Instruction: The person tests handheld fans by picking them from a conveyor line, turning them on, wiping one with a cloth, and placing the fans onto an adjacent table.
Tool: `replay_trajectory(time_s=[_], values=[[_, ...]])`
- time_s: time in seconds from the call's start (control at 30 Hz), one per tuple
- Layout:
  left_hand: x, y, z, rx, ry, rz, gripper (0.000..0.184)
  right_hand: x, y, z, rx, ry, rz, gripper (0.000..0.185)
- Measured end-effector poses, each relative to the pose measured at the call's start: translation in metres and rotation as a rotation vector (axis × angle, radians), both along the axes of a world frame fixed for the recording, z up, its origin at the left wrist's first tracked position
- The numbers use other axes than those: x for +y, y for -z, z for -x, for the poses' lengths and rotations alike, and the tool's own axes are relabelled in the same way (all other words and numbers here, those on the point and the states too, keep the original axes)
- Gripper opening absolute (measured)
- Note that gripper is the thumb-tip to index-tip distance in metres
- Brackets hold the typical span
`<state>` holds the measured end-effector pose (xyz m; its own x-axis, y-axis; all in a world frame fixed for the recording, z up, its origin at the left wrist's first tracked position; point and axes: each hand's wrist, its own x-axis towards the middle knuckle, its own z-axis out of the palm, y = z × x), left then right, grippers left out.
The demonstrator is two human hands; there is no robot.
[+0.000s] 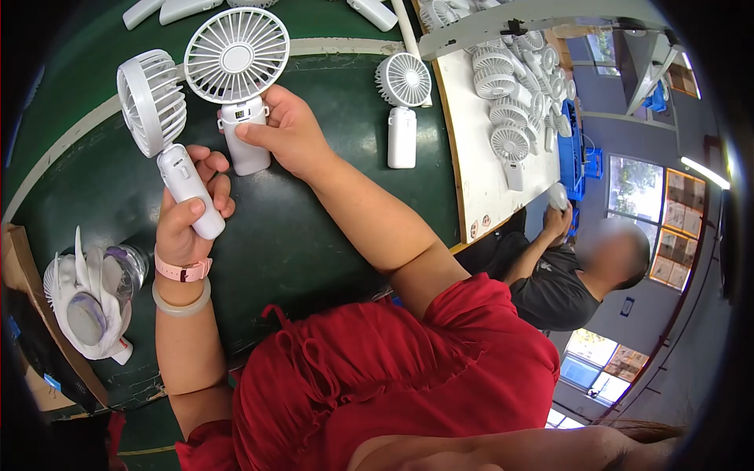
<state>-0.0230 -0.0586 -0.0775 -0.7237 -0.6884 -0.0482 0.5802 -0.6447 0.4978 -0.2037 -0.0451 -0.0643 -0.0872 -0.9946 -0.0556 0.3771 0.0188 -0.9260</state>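
My left hand (191,208) is wrapped round the white handle of a small fan (151,102), whose round head is turned sideways. Beside it, my right hand (290,132) grips a second white fan (236,57) by its handle, the thumb on the front below a small dark display. This fan's round grille faces the camera. Both fans are held over the dark green table (314,228). A third white fan (402,137) lies on the table to the right of my right hand, touched by neither hand.
At the left edge are a cloth-like white bundle (86,306) and a cardboard box (55,314). More white fans (510,86) are piled on a pale table (471,173) at the right. A co-worker (558,282) in dark clothes sits beside it, near blue crates (572,149).
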Motion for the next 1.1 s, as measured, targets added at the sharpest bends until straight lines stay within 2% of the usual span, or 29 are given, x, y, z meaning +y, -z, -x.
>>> replay_trajectory(time_s=[0.17,0.23,0.43,0.53,0.8,0.83,0.9,0.97,1.0,1.03,1.1], values=[[0.002,-0.002,0.003,-0.125,-0.16,0.019,0.056,-0.001,-0.001,0.002,-0.015,0.001,-0.029,0.041],[0.001,-0.002,0.004,-0.17,-0.216,0.012,0.052,-0.001,0.001,0.003,-0.012,0.006,-0.036,0.041],[0.002,-0.008,0.01,-0.135,-0.263,0.129,0.04,0.001,0.001,0.002,-0.034,-0.018,-0.015,0.037],[0.002,-0.011,0.011,-0.113,-0.246,0.154,0.04,0.002,-0.001,-0.002,-0.037,-0.011,0.013,0.035],[0.005,-0.014,0.009,-0.112,-0.216,0.125,0.054,0.008,-0.01,-0.012,-0.087,-0.018,-0.033,0.029],[0.004,-0.006,0.007,-0.111,-0.209,0.187,0.052,0.011,-0.019,-0.015,0.01,-0.112,-0.023,0.032],[0.007,0.009,0.002,-0.272,-0.258,0.124,0.051,0.021,-0.017,-0.015,0.93,-0.033,0.189,0.04],[0.008,0.004,0.005,-0.325,-0.265,0.208,0.047,0.033,-0.056,-0.031,1.071,-0.18,0.13,0.06],[0.008,0.004,0.006,-0.392,-0.279,0.249,0.046,0.035,-0.072,-0.04,1.078,-0.3,-0.033,0.069],[0.009,0.002,0.007,-0.399,-0.284,0.307,0.046,0.036,-0.069,-0.043,1.114,-0.266,-0.016,0.072],[0.007,0.011,0.011,-0.439,-0.345,0.387,0.051,0.023,-0.063,-0.034,0.903,-0.315,-0.024,0.07]])
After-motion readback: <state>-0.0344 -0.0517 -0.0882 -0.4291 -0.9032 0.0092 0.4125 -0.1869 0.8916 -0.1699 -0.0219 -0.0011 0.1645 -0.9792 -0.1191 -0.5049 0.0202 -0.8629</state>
